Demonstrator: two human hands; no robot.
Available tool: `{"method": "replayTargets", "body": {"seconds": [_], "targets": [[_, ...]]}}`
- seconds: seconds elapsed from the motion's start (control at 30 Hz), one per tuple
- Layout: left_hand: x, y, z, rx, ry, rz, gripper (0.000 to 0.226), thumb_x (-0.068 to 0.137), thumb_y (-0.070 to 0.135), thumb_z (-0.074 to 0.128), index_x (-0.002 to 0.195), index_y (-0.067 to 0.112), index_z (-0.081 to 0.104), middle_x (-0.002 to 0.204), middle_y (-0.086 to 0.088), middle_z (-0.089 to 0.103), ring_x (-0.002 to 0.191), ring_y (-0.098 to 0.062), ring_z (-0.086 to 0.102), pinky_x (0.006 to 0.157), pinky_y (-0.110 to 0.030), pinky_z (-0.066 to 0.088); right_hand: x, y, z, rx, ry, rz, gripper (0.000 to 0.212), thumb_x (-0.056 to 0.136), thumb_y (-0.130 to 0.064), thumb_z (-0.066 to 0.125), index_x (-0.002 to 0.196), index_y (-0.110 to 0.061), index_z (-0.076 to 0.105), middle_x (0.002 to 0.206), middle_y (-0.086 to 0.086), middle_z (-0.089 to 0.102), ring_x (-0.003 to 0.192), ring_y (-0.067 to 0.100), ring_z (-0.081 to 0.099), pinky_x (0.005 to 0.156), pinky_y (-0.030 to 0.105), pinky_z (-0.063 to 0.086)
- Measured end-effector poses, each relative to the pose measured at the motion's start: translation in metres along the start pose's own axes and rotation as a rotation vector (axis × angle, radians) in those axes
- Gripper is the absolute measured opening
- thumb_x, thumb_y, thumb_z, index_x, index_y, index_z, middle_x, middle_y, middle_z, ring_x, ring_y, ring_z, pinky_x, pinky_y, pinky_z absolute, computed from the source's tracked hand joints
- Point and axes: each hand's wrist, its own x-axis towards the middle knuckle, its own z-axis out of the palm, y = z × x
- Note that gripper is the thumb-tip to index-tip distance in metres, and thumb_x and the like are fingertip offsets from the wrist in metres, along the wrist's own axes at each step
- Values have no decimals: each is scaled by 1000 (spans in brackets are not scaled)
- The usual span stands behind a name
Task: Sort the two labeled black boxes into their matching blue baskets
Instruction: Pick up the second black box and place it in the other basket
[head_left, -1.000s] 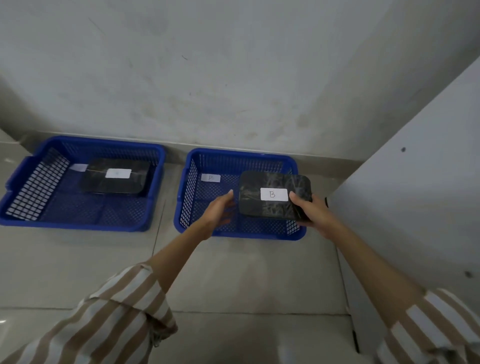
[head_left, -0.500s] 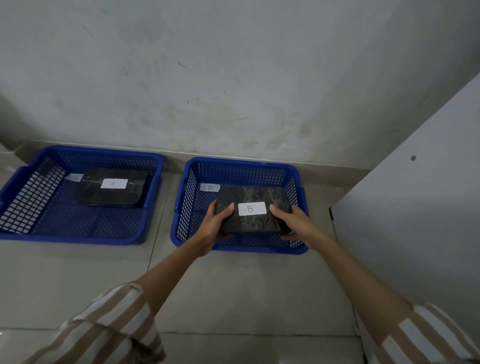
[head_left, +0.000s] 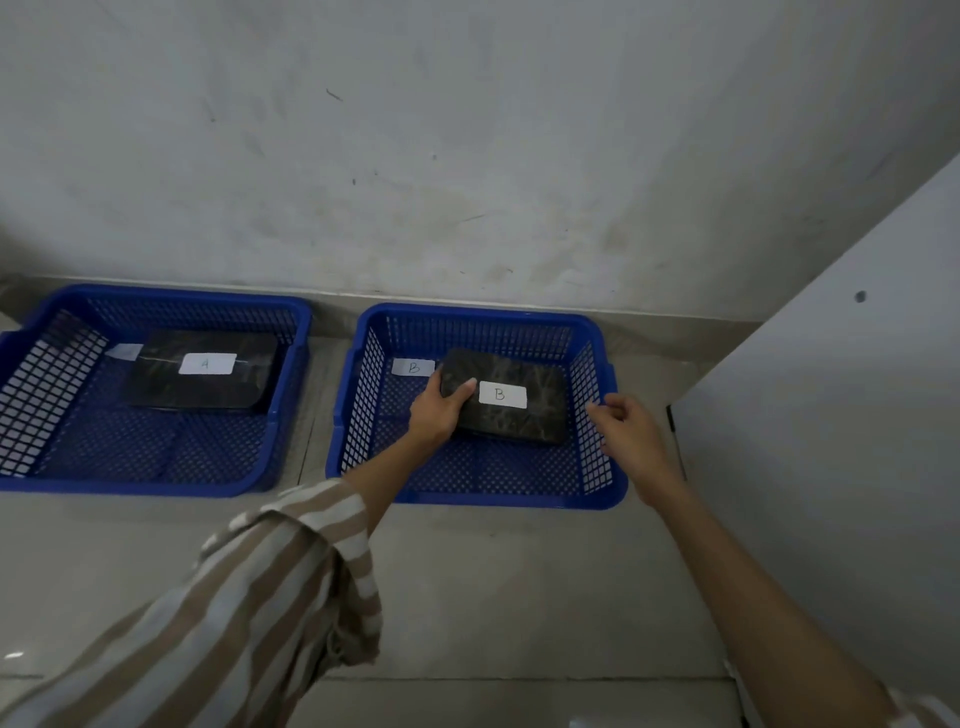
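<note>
Blue left basket (head_left: 291, 332) holds black box A (head_left: 156, 384). Right basket (head_left: 597, 483), tagged B, holds black box B (head_left: 540, 421), far-centre. Left hand (head_left: 434, 413) grips its left edge; right hand (head_left: 631, 434), loosely open and empty, hovers at the right rim.

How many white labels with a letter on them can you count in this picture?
4. An A label on the left box, a partly hidden label behind it whose letter is unreadable, a B label on the right basket's floor, a B label on the right box.
</note>
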Motion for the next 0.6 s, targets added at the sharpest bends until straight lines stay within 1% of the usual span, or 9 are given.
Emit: {"method": "replayTargets", "body": {"seconds": [0.13,0.2,0.23,0.3,0.37,0.4,0.47,0.53,0.6], "targets": [[2,-4,1,61,96,-2,70,87,46,54,146,20,27,148,-20,32,134,-37,37,111,-44,31,0,1,3,6,17,-16,48,91,-26,56,132,-5,45,116,8,56,109,22,54,102,45,46],[-3,-9,-3,113,115,27,78,86,46,57,148,21,18,150,-20,25,136,-38,32,112,-47,30,0,3,1,17,28,-21,45,90,-25,57,130,-5,47,113,5,56,109,22,55,102,46,46],[-9,-10,-5,174,109,80,83,84,46,59,149,23,12,151,-19,20,138,-39,28,113,-49,29,0,4,1,19,34,-24,44,90,-24,57,129,-5,48,112,5,56,109,23,55,102,46,46],[-18,-16,-10,404,45,263,91,79,51,63,149,33,6,157,-15,6,143,-40,11,114,-56,23,-1,6,2,11,41,-40,42,90,-24,57,127,-6,49,114,7,57,109,23,56,100,45,47],[-20,-21,-12,738,-50,462,92,76,59,60,147,41,5,160,-8,-9,146,-38,-9,115,-59,12,-1,7,4,-7,43,-59,43,89,-24,58,128,-6,49,119,12,58,104,21,55,98,43,48],[-19,-23,-12,886,-93,532,91,76,63,57,147,42,4,160,-6,-13,145,-37,-16,117,-59,8,-1,7,4,-18,45,-69,44,89,-23,59,128,-5,48,121,13,58,103,20,54,97,42,47],[-16,-27,-8,1066,-158,586,84,80,64,48,147,41,3,160,-4,-14,145,-36,-20,119,-57,7,0,8,5,-36,49,-82,45,89,-23,59,129,-5,48,122,13,58,106,22,55,95,38,46],[-12,-29,0,1109,-153,586,74,86,59,41,147,40,4,161,-3,-10,145,-36,-18,120,-54,10,0,8,4,-46,54,-94,45,89,-22,59,129,-4,48,122,12,57,109,22,55,93,34,44],[-8,-26,8,1109,-124,568,67,90,53,38,147,39,5,161,-4,-8,145,-38,-16,119,-53,9,-1,10,5,-71,59,-119,44,89,-22,59,128,-4,48,122,12,56,109,21,55,90,31,44]]}}
